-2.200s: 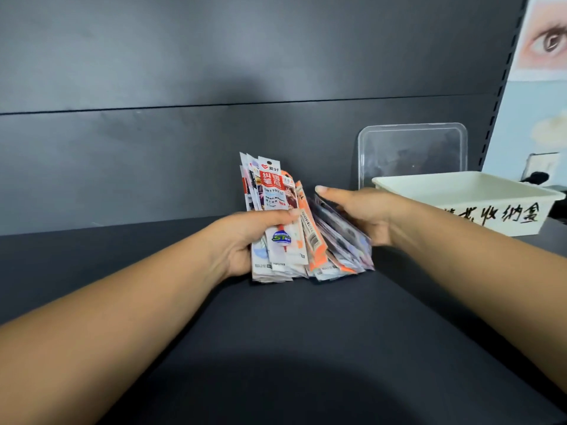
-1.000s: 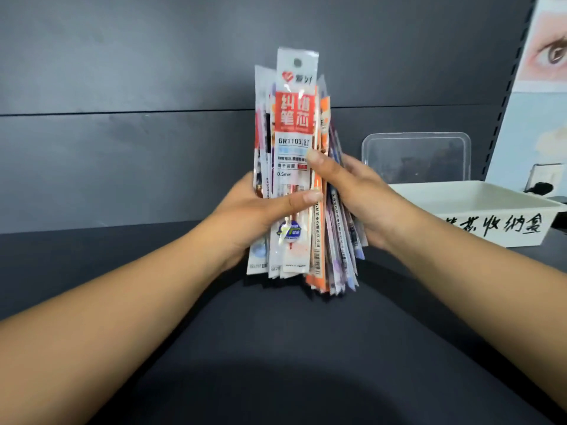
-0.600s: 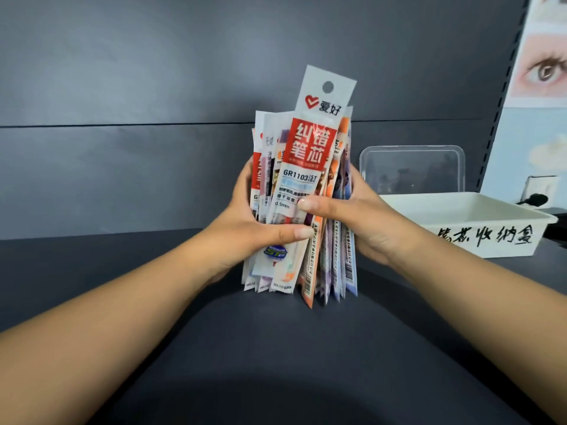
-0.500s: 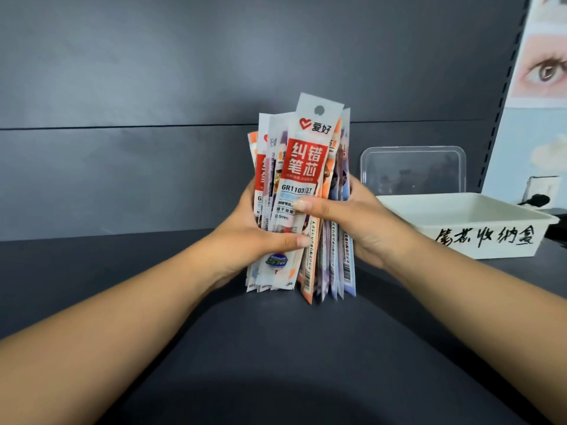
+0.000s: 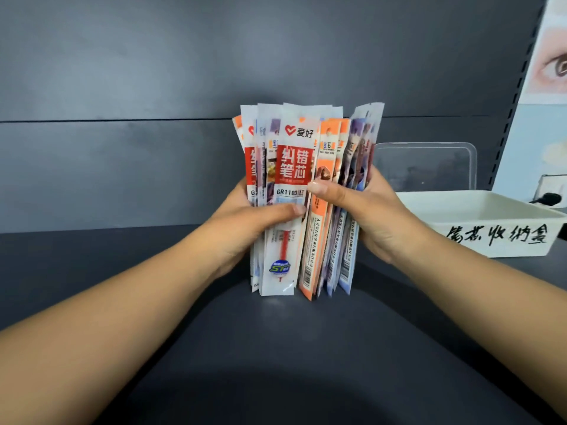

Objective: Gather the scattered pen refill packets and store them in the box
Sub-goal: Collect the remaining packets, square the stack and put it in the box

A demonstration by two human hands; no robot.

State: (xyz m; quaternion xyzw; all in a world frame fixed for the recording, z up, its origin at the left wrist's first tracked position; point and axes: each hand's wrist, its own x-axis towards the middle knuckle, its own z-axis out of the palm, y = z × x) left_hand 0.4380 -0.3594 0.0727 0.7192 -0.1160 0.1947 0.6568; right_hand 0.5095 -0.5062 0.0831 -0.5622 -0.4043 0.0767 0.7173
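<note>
A: While both hands hold it, where does the bundle of refill packets [image 5: 302, 197] stand?

B: Upright at the centre, lower ends on or just above the dark table [image 5: 276, 348]; contact cannot be told. Front packet: white, red label, red refill inside. Behind it, to the right: orange and purple packets.

A: Left hand [image 5: 245, 223]?

B: Clasped round the left side of the bundle, thumb flat across the front packet.

A: Right hand [image 5: 365, 210]?

B: Gripping the right side, thumb pressed on the front just above the left thumb, fingers hidden behind.

A: Box [image 5: 491, 222]?

B: White, open, black handwriting on its front wall. On the table to the right of the right hand, apart from the bundle. No packets seen inside it.

A: Other items?

B: Clear lid [image 5: 426, 167], propped upright behind the box against the dark back wall [image 5: 153, 87]. Poster [image 5: 543, 118] at the far right edge.
</note>
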